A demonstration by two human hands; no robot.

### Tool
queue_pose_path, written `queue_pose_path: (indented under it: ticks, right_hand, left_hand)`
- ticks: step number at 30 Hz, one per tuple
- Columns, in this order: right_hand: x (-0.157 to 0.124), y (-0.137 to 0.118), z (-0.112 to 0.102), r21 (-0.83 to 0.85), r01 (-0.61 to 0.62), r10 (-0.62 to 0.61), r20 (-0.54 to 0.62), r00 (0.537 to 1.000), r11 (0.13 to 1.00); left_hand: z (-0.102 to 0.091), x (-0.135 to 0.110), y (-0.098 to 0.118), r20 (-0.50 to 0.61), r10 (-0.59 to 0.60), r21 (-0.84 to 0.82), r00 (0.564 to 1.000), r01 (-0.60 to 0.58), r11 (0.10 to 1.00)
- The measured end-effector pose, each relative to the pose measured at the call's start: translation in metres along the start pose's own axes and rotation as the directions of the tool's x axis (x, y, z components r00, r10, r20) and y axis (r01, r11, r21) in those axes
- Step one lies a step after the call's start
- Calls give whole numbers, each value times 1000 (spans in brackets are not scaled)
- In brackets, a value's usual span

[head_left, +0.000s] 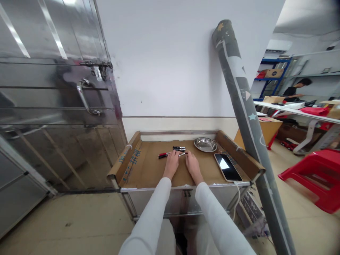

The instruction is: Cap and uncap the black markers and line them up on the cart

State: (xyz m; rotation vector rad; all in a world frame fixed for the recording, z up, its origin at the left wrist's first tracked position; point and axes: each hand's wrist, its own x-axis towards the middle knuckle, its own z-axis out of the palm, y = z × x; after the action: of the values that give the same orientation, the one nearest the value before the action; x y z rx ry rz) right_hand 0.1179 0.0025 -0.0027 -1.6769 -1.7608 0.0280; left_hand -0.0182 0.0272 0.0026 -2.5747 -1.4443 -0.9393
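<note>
My left hand point(172, 163) rests over the tray's middle, fingers bent down on the pens. Just right of it, my right hand point(193, 166) has its fingertips closed at the end of a slim pen point(182, 154) that spans the gap between both hands. A red-and-black pen point(162, 154) and a dark pen point(163, 157) stick out left of my left hand; their right ends are hidden under it. Beyond my fingers lie dark-and-white pens point(179, 148), side by side. My fingertips are small here, so the exact grip is hard to see.
The cardboard-lined cart top point(151, 173) has raised side edges. A round metal dish point(205, 145) and a phone point(227, 167) with a white cable sit at right. A long grey roll point(243, 95) leans on the wall. Further right are a red stool point(316, 177) and a seated person point(294, 90).
</note>
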Motion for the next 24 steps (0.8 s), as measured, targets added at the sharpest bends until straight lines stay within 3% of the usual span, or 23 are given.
queue_pose_path:
  ticks: [4, 7, 13, 17, 24]
  right_hand:
    - [-1, 2, 3, 181, 171, -183, 49, 982, 968]
    - [-1, 4, 8, 186, 204, -214, 32, 976, 961]
    - [-1, 2, 11, 13, 57, -57, 24, 998, 998]
    - [-2, 0, 9, -124, -9, 16, 51, 999, 992]
    - [-2, -2, 10, -214, -19, 30, 48, 998, 977]
  left_hand:
    - [2, 0, 0, -8, -40, 32, 999, 40, 999]
    - [2, 0, 3, -45, -99, 100, 994, 103, 990]
    - [-9, -12, 9, -179, -272, 289, 945, 315, 904]
    - [-16, -23, 11, -188, -418, 328, 889, 458, 826]
    - [-11, -23, 9, -150, -457, 334, 877, 480, 811]
